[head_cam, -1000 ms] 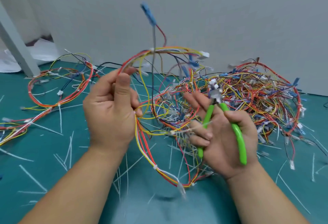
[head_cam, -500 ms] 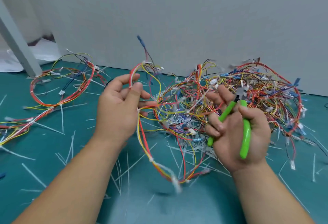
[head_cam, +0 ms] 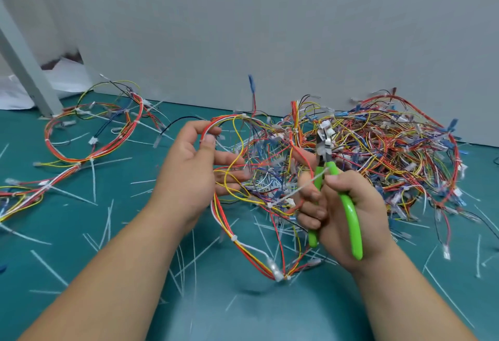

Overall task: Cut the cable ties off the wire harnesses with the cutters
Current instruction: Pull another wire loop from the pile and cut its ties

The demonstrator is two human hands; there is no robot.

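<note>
Head view: we record the left hand point(head_cam: 189, 176) pinching the wire harness point(head_cam: 225, 226) and the right hand point(head_cam: 336, 226) gripping the cutters point(head_cam: 349, 211) nose-up, while the nearest cable tie point(head_cam: 234, 238) sits between them on the steeply descending bundle, closer to the left.

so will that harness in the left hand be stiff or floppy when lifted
Probably floppy: the harness sags in a loop below the left hand. Likely light, since a thumb-and-finger pinch carries it. Its cable tie seems to keep the wires bundled, so it may swing as one.
</note>
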